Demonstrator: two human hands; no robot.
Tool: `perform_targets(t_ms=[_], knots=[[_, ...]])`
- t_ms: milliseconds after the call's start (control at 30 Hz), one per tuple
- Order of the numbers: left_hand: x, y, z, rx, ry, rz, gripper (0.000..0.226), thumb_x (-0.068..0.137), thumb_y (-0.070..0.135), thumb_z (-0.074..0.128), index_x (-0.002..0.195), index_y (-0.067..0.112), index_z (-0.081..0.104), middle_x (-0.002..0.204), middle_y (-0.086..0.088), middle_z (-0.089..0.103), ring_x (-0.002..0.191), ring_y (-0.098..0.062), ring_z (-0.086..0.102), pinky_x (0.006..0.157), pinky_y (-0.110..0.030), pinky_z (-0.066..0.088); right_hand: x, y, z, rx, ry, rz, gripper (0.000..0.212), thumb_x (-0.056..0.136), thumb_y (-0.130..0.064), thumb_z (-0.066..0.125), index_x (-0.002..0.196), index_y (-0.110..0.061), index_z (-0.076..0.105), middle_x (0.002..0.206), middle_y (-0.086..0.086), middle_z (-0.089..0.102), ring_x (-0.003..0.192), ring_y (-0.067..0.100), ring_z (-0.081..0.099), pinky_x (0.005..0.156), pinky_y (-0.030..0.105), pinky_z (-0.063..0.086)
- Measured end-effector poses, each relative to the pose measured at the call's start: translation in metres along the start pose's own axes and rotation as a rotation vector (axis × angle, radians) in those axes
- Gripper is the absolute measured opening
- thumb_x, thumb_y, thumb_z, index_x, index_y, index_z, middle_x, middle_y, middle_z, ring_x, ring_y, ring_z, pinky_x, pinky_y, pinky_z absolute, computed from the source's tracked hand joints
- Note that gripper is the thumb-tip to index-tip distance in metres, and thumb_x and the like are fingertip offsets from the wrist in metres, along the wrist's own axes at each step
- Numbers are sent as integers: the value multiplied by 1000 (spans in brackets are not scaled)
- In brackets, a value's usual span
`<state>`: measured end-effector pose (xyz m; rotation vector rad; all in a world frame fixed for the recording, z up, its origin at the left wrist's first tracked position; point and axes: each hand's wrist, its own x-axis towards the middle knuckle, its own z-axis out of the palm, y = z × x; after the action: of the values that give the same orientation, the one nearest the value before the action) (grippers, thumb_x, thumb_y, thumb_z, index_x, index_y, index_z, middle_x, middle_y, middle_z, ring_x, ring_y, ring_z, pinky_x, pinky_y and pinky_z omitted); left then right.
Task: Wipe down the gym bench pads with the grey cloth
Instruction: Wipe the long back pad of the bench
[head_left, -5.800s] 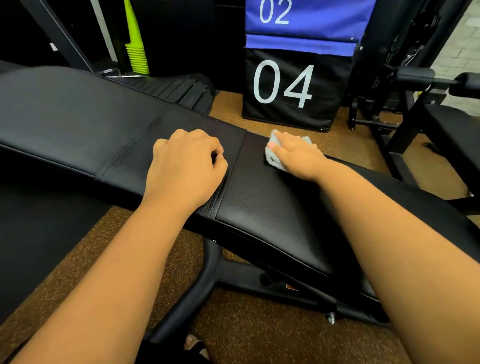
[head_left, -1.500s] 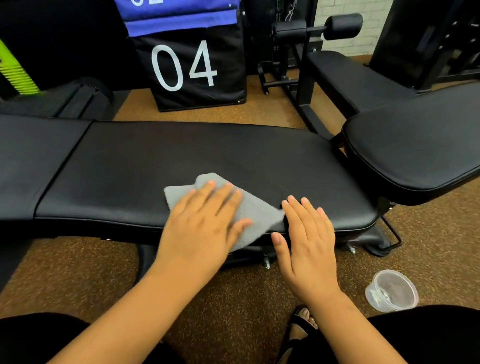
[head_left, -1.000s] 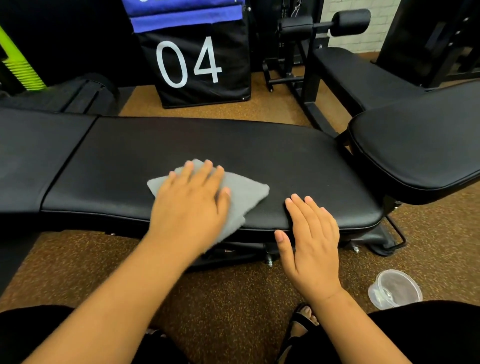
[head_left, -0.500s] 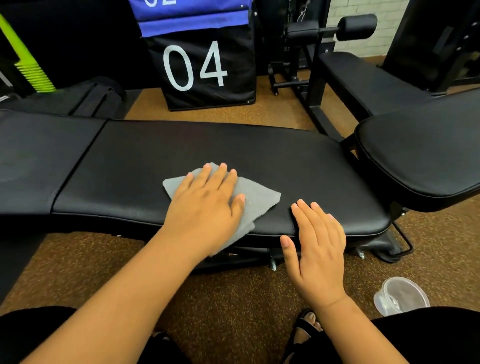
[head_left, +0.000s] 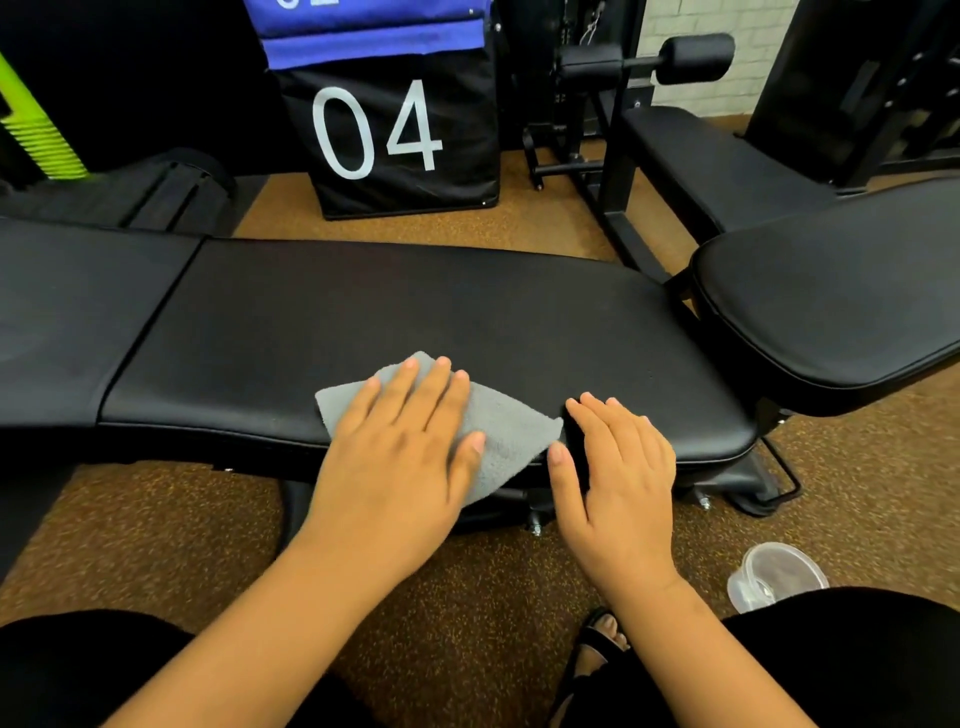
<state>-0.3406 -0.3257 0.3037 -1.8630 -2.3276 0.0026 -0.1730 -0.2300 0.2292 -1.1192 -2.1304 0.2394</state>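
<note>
A black padded gym bench (head_left: 415, 312) runs across the view, with a second pad section (head_left: 78, 312) joined at its left. The grey cloth (head_left: 506, 431) lies flat on the near edge of the main pad. My left hand (head_left: 400, 447) presses flat on the cloth with straight fingers and covers most of it. My right hand (head_left: 618, 467) rests flat on the pad's near edge just right of the cloth, its fingers straight.
Another black bench pad (head_left: 831, 301) stands close at the right. A black box marked 04 (head_left: 395, 135) sits behind the bench, with a machine frame (head_left: 613, 156) beside it. A clear plastic cup (head_left: 774, 577) lies on the brown speckled floor near my right knee.
Over the last second my left hand slid the cloth to the right along the pad's near edge, up to my right hand, which stayed in place.
</note>
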Motion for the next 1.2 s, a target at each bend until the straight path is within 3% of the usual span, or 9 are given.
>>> perform_targets(t_ms=[100, 233, 367, 533, 733, 867, 1067, 1200], knots=[[15, -26, -9, -3, -16, -108, 60, 98, 43, 20, 145, 14, 44, 151, -6, 43, 141, -27, 36, 113, -46, 28, 16, -18, -6, -27, -27, 19, 43, 98, -43, 37, 129, -21, 57, 132, -4, 55, 133, 20, 42, 116, 44, 22], [60, -71, -20, -43, -153, -271, 56, 102, 39, 19, 154, 18, 20, 162, -4, 15, 149, -24, 10, 119, -46, 12, 33, -40, -4, 36, -44, -44, 41, 99, -38, 37, 129, -19, 57, 134, -2, 54, 137, 21, 38, 113, 47, 28], [61, -67, -20, -23, -182, -240, 62, 101, 46, 15, 155, 17, 12, 164, -2, 6, 150, -23, 2, 120, -44, 8, 47, -53, 7, -1, -113, -79, 42, 98, -36, 33, 127, -17, 59, 132, 0, 56, 135, 27, 41, 112, 50, 31], [20, -54, -22, 43, -130, -165, 85, 81, 58, -10, 156, 22, 11, 164, 4, 7, 150, -16, 4, 120, -37, 8, 77, -53, 13, -63, -390, -54, 44, 103, -35, 31, 141, -17, 44, 150, 3, 40, 145, 31, 23, 117, 47, 18], [69, -77, -19, -23, -182, -228, 64, 100, 51, 16, 156, 22, 6, 164, 3, 0, 150, -18, -2, 121, -41, 3, 75, -54, 11, -19, -417, -36, 48, 102, -40, 31, 146, -21, 37, 155, -2, 32, 147, 24, 19, 119, 42, 16], [107, -81, -14, -14, -254, -225, 64, 101, 48, 17, 156, 18, 3, 164, -1, -3, 150, -22, -5, 121, -45, 1, 74, -51, 11, -13, -431, -35, 50, 102, -43, 29, 148, -24, 34, 157, -3, 29, 148, 22, 17, 120, 39, 13], [72, -54, -17, -12, -243, -173, 68, 100, 52, 14, 156, 15, -2, 164, -1, -8, 150, -19, -11, 122, -42, -1, 73, -47, 11, 1, -424, -52, 55, 99, -48, 22, 148, -26, 33, 157, -4, 29, 148, 21, 17, 120, 37, 12], [97, -61, -14, -17, -265, -224, 66, 101, 49, 14, 156, 16, -1, 164, -2, -8, 150, -21, -10, 121, -43, -2, 73, -48, 11, -8, -426, -48, 52, 101, -46, 26, 148, -25, 34, 157, -4, 29, 148, 21, 17, 119, 36, 12]])
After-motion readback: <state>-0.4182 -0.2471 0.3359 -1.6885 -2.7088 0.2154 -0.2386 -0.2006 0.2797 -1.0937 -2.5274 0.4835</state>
